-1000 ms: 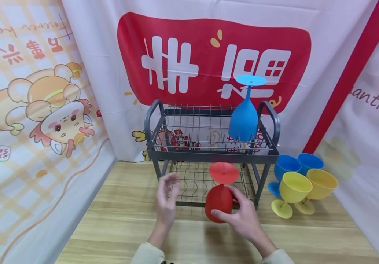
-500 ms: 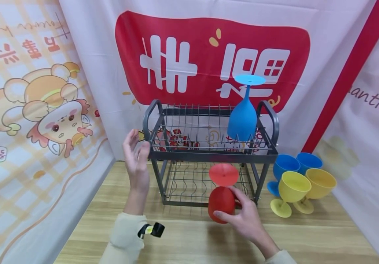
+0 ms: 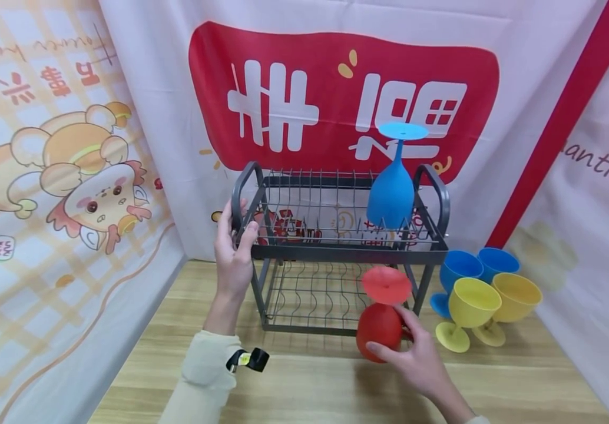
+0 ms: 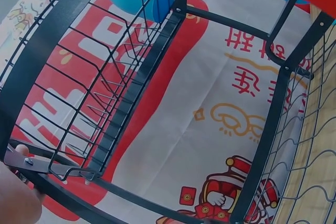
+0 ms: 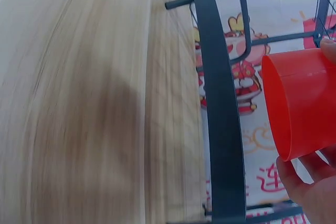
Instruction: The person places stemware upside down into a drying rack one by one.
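Observation:
My left hand (image 3: 234,250) grips the left end of the upper tier of a dark two-tier dish rack (image 3: 336,253), thumb over the front corner. In the left wrist view part of that hand shows at the frame's corner (image 4: 39,166). My right hand (image 3: 416,353) holds a red goblet (image 3: 380,333) upside down by its bowl, foot upward, in front of the lower tier's right side. The right wrist view shows the red goblet's bowl (image 5: 304,103) with its rim facing the tabletop. An upside-down blue goblet (image 3: 391,194) stands in the upper tier at the right.
Right of the rack stand two upright blue goblets (image 3: 460,265) and two upright yellow goblets (image 3: 474,300), close together. Below is a wooden tabletop (image 3: 304,388). Printed cloth (image 3: 156,118) hangs behind and on both sides.
My left hand has moved up and left from before the lower tier, and now grips the rack's upper left end. My right hand has shifted right with the inverted red goblet.

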### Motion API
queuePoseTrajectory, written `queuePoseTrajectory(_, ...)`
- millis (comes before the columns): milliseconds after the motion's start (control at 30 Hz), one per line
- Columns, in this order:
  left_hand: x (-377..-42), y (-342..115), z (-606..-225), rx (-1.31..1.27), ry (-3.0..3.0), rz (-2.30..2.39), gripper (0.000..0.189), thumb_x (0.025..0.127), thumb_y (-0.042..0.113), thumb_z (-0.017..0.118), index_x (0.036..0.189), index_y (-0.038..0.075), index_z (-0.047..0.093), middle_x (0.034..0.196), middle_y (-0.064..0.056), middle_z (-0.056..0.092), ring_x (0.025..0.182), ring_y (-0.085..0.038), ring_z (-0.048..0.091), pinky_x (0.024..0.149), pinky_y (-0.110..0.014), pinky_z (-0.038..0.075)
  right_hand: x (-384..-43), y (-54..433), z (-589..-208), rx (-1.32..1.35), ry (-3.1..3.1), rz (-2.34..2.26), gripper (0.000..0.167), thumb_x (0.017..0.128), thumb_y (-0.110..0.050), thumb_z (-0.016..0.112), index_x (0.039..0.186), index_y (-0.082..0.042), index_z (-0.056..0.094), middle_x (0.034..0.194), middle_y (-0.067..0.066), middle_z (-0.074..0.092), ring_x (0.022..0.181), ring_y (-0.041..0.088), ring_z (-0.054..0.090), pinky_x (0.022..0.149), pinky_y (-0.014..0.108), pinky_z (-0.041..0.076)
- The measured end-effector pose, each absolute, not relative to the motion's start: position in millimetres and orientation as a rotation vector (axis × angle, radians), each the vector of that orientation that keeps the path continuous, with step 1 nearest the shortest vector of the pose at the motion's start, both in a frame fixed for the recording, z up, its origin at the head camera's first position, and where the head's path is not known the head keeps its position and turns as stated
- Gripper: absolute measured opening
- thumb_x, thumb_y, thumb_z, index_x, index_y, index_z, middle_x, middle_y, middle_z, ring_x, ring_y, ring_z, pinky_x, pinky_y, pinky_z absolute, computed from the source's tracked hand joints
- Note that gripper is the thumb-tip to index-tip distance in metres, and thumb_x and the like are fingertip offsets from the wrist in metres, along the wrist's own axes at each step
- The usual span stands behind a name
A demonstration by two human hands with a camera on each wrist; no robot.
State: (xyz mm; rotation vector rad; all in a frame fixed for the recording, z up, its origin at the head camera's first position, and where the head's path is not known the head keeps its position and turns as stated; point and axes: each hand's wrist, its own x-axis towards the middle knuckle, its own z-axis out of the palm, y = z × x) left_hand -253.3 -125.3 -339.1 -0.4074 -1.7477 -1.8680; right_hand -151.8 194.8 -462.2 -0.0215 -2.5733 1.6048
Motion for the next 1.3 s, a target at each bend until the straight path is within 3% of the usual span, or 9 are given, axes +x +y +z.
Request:
queuePoseTrajectory(133,-253.9,-125.3,-341.1,-0.414,-1.757,-1.846,0.057,0.108,0.015,0.055,0.162,0.024,0.04,0.154,0.006,0.052,0.142,-0.024,0.056,0.109,-0.033,0.053,-145.6,213.6,-460.2,-0.073,-2.614,1.548,0.09,0.085,-0.038,0.09,0.159,-0.018,0.044,0.151,0.014,0.058,0.133,0.04,0.059,0.095,0.048,0.064)
queuePoseTrajectory(267,-253.9,-124.0,-342.0,-0.421,-1.767,-1.838,0.057,0.109,0.016,0.053,0.163,0.026,0.037,0.155,0.006,0.051,0.144,-0.023,0.055,0.108,-0.034,0.052,-138.1,236.4,-459.6,-0.099,-2.635,1.461,0.092,0.086,-0.038,0.089,0.161,-0.016,0.041,0.153,0.016,0.055,0.135,0.043,0.056,0.094,0.048,0.065)
queuePoseTrajectory(400,-254.2,-122.0,-341.9,-0.427,-1.763,-1.843,0.058,0.109,0.016,0.051,0.164,0.025,0.036,0.156,0.006,0.049,0.148,-0.029,0.05,0.112,-0.042,0.051,-131.8,261.3,-456.8,-0.144,-2.647,1.409,0.095,0.087,-0.036,0.089,0.163,-0.014,0.038,0.153,0.019,0.053,0.134,0.045,0.053,0.085,0.039,0.066)
queuePoseTrajectory(633,-252.8,-120.8,-342.3,-0.418,-1.771,-1.85,0.058,0.109,0.018,0.05,0.165,0.026,0.034,0.158,0.011,0.049,0.145,-0.019,0.054,0.119,-0.054,0.047,-128.3,292.7,-440.0,-0.206,-2.603,1.326,0.097,0.09,-0.035,0.086,0.165,-0.009,0.032,0.152,0.026,0.051,0.131,0.048,0.053,0.072,0.02,0.06)
queuePoseTrajectory(733,-253.1,-121.3,-342.7,-0.411,-1.776,-1.845,0.059,0.109,0.018,0.05,0.165,0.027,0.033,0.159,0.012,0.048,0.146,-0.02,0.053,0.118,-0.052,0.047,-129.9,298.8,-426.8,-0.195,-2.56,1.28,0.094,0.09,-0.034,0.086,0.164,-0.009,0.034,0.15,0.026,0.053,0.124,0.04,0.056,0.069,0.016,0.058)
queuePoseTrajectory(867,-253.6,-122.1,-343.2,-0.408,-1.779,-1.842,0.059,0.109,0.018,0.05,0.165,0.028,0.033,0.159,0.012,0.049,0.15,-0.026,0.05,0.117,-0.052,0.048,-132.5,305.3,-407.2,-0.14,-2.506,1.186,0.088,0.09,-0.029,0.087,0.161,-0.009,0.039,0.146,0.022,0.056,0.111,0.004,0.056,0.069,0.012,0.056)
queuePoseTrajectory(1000,-254.3,-122.7,-343.6,-0.41,-1.777,-1.834,0.059,0.109,0.018,0.051,0.165,0.027,0.034,0.159,0.011,0.049,0.151,-0.027,0.045,0.115,-0.051,0.047,-134.3,312.5,-385.6,-0.053,-2.437,1.119,0.082,0.09,-0.024,0.087,0.158,-0.009,0.044,0.138,0.009,0.061,0.102,-0.015,0.052,0.07,0.009,0.055)
queuePoseTrajectory(1167,-254.4,-122.7,-343.6,-0.417,-1.776,-1.827,0.058,0.109,0.019,0.051,0.164,0.026,0.036,0.157,0.01,0.05,0.151,-0.028,0.045,0.114,-0.051,0.047,-136.5,319.1,-357.9,0.048,-2.35,1.089,0.079,0.088,-0.015,0.087,0.156,-0.009,0.048,0.124,-0.028,0.055,0.103,-0.013,0.057,0.072,0.005,0.054)
queuePoseTrajectory(1300,-254.5,-123.1,-344.0,-0.413,-1.786,-1.819,0.058,0.109,0.018,0.051,0.165,0.026,0.034,0.159,0.01,0.05,0.15,-0.027,0.046,0.115,-0.049,0.048,-139.0,319.6,-336.6,0.084,-2.292,1.066,0.076,0.087,-0.01,0.086,0.154,-0.009,0.051,0.122,-0.033,0.055,0.103,-0.012,0.058,0.074,0.002,0.051)
